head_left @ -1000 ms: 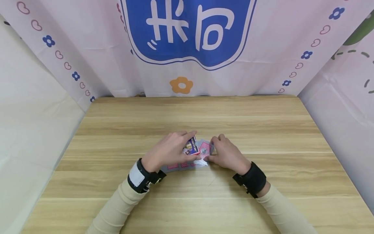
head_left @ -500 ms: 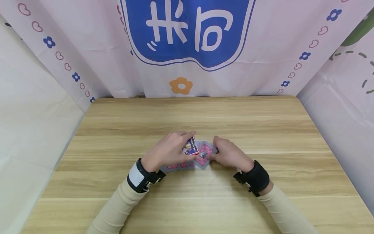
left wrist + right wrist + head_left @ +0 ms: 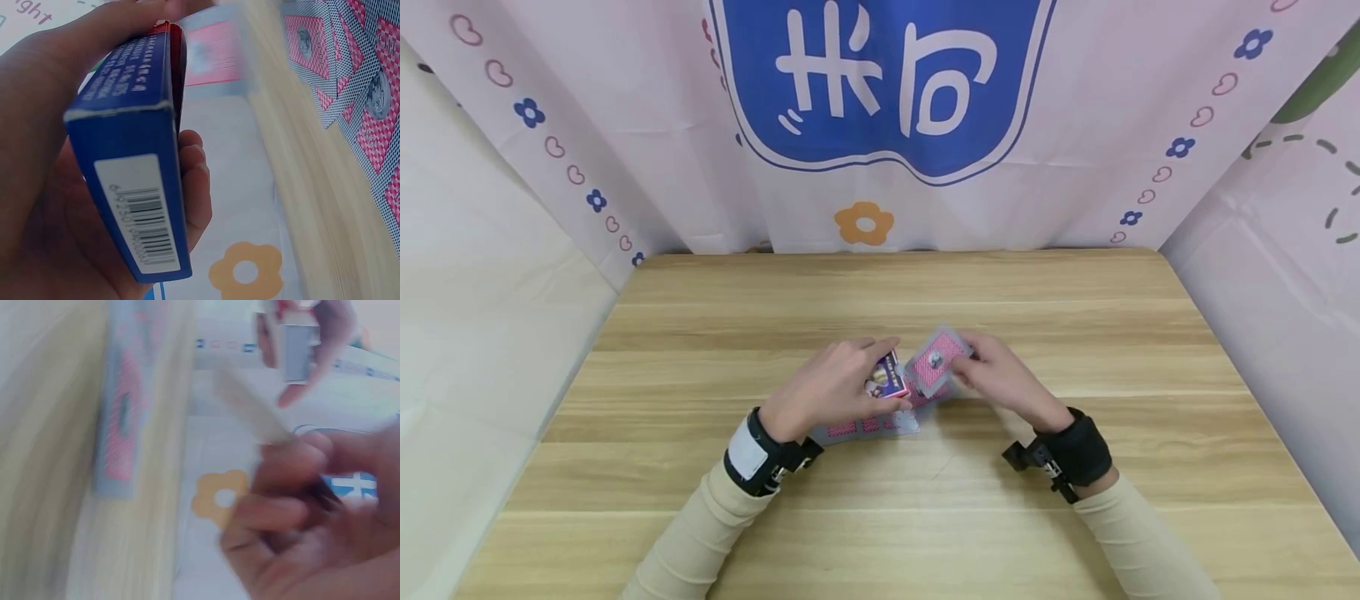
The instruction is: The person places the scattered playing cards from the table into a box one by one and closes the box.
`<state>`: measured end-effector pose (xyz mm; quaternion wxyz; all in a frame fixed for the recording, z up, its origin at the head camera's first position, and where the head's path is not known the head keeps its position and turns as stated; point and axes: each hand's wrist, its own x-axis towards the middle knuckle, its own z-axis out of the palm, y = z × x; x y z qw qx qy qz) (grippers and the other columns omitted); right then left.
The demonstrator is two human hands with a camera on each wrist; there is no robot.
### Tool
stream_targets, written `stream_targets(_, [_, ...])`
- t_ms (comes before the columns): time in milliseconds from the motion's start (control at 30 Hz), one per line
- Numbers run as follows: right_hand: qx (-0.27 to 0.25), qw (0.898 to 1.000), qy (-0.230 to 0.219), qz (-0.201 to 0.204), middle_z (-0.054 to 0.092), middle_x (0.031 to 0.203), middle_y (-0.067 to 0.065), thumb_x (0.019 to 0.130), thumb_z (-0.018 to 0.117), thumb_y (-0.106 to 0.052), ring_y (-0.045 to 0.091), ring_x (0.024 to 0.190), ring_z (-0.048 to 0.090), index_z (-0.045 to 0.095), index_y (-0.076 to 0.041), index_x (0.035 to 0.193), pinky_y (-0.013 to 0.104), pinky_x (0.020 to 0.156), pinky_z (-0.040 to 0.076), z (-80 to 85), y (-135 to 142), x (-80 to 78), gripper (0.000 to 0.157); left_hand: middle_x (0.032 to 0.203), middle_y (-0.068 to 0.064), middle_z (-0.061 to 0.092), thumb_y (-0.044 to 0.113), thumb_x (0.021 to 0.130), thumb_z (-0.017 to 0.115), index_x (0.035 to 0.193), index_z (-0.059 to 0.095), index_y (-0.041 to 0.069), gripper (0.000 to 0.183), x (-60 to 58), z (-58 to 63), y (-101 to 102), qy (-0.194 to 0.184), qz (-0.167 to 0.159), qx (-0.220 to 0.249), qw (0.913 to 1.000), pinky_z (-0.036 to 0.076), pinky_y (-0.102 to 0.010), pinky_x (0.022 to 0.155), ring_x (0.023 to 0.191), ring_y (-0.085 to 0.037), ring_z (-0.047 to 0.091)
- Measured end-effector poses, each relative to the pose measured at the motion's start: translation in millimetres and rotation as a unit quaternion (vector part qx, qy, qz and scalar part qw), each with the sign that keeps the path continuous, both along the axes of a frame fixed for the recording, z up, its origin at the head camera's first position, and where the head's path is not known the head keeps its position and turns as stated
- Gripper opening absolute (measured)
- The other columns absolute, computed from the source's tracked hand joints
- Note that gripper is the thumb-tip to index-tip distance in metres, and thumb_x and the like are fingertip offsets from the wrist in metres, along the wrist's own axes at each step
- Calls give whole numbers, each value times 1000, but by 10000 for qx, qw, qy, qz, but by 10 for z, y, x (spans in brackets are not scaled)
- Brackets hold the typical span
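Pinching card (image 3: 934, 358): right hand (image 3: 1006, 379); long axis slants away and rightward; left hand (image 3: 831, 383) gripping box (image 3: 886, 377).

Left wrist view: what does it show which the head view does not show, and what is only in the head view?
Only the left wrist view shows the barcode on the end of the blue box.

Only the head view shows the sleeves and black wristbands; only there is the right grip clearly seen holding a card.

Both show the left grip holding the blue box, patterned cards on the table, and an orange flower on the curtain.
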<state>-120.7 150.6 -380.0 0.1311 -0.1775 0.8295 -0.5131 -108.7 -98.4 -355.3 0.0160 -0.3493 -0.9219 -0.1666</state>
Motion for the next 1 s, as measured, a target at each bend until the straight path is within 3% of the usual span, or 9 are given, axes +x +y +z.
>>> stream_targets(100, [-1061, 9928, -434, -349, 39, 62, 6, 94, 50, -7, 17, 56, 37, 56, 1, 97, 26, 52, 30, 111, 17, 20, 10, 104, -7, 65, 61, 73, 69, 133, 51, 6, 84, 0, -5, -1, -25, 53, -6, 10000, 46, -20, 53, 66, -2, 51])
stream_targets(233, [-1703, 9817, -776, -361, 36, 62, 5, 93, 50, -6, 17, 56, 36, 55, 5, 93, 26, 54, 28, 170, 12, 41, 13, 100, -5, 64, 64, 73, 67, 132, 51, 5, 85, -3, -10, 4, 20, 70, -20, 10000, 45, -18, 51, 65, -1, 51])
stream_targets(400, [-1675, 9820, -782, -377, 41, 64, 6, 95, 51, -6, 15, 56, 40, 59, 4, 103, 24, 52, 33, 147, -48, 64, 15, 95, -2, 64, 64, 73, 66, 131, 52, 6, 83, 8, -5, 22, 107, 10, 128, 9999, 46, -19, 51, 65, -2, 51])
stream_targets(500, [-1462, 9870, -485, -454, 45, 64, 7, 95, 55, -8, 14, 56, 43, 60, 1, 105, 22, 49, 36, 130, -95, 87, 15, 90, 1, 62, 66, 73, 64, 130, 53, 7, 83, 17, -3, 35, 87, -5, 243, 9997, 46, -19, 50, 63, -1, 51])
stream_targets(633, [-1055, 9926, 147, -591, 51, 63, 10, 92, 58, -4, 14, 55, 46, 62, 2, 108, 21, 47, 39, 282, -186, 202, 17, 87, 2, 61, 68, 74, 61, 130, 53, 7, 83, 17, -2, 46, 58, -21, 298, 9995, 46, -18, 49, 62, 0, 51])
stream_targets(733, [-976, 9915, 361, -775, 54, 63, 15, 91, 58, 0, 15, 53, 48, 61, 6, 106, 20, 46, 39, 403, -242, 285, 16, 89, 0, 63, 72, 73, 58, 131, 51, 6, 88, 17, 2, 49, 8, -39, 336, 9994, 47, -19, 50, 63, -1, 52])
stream_targets(867, [-1197, 9867, 408, -1024, 60, 68, 21, 89, 60, 0, 19, 54, 53, 63, 5, 99, 19, 46, 42, 342, -274, 296, 11, 86, 0, 62, 70, 74, 59, 131, 51, 7, 86, 24, 7, 54, 0, -12, 467, 9989, 47, -19, 48, 61, -1, 52])
stream_targets(1000, [-1265, 9896, 287, -622, 66, 72, 18, 88, 62, 0, 27, 59, 61, 64, 2, 103, 23, 49, 50, 168, -320, 266, 15, 83, 1, 60, 59, 75, 68, 128, 53, 7, 75, 20, -1, 51, 219, -25, 583, 9981, 44, -16, 44, 58, -1, 51])
